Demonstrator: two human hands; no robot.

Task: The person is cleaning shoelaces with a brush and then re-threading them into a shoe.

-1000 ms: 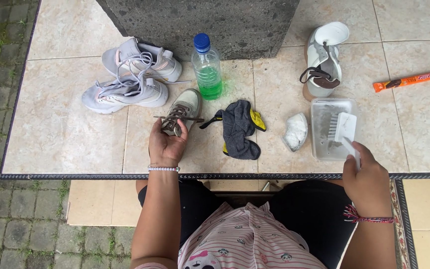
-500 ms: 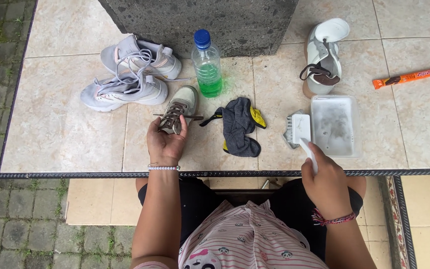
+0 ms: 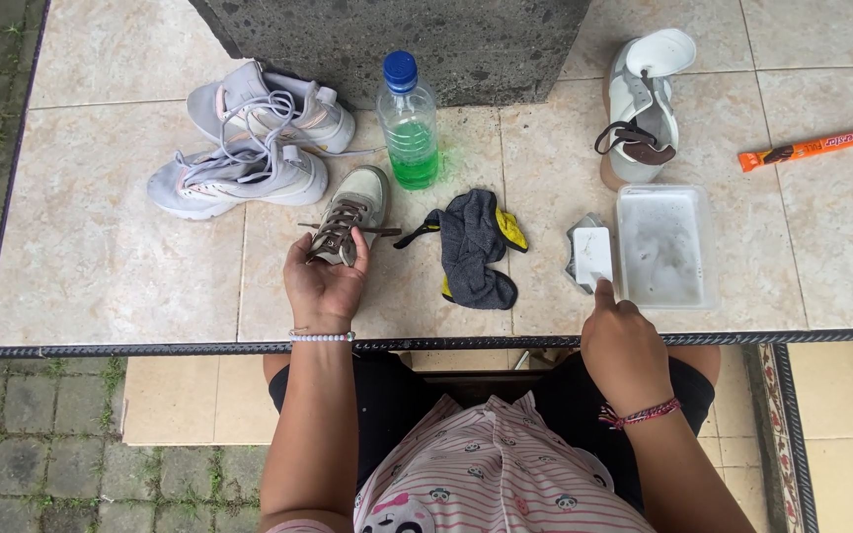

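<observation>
Pale stone tile [image 3: 101,247] covers the whole work surface, and from my remote seat I read it left to right. Farthest left lie two grey-white sneakers [image 3: 249,148], their laces tangled together, well apart from anything in hand. Next comes the small olive shoe with brown laces [image 3: 348,212]; the left hand [image 3: 326,286] cups its heel end, fingers curled around it, clamped on the shoe near the table's front edge. Just behind it stands a clear bottle of green liquid with a blue cap [image 3: 409,123], close enough that I judge a careless lift of the shoe could knock it over; whether the cap is tight I cannot tell. A dark grey cloth with yellow trim [image 3: 476,247] lies crumpled between the two hands. Further right, the right hand [image 3: 624,345] grips the handle of a white brush [image 3: 592,255], whose head sits just beside a clear plastic tray [image 3: 665,245] that looks wet and sudsy. I judge a nudge there could slop the tray towards the lap, since it sits near the edge. Behind the tray an upright grey shoe [image 3: 644,99] rests alone, and far right an orange snack wrapper [image 3: 807,148] lies clear of everything.
</observation>
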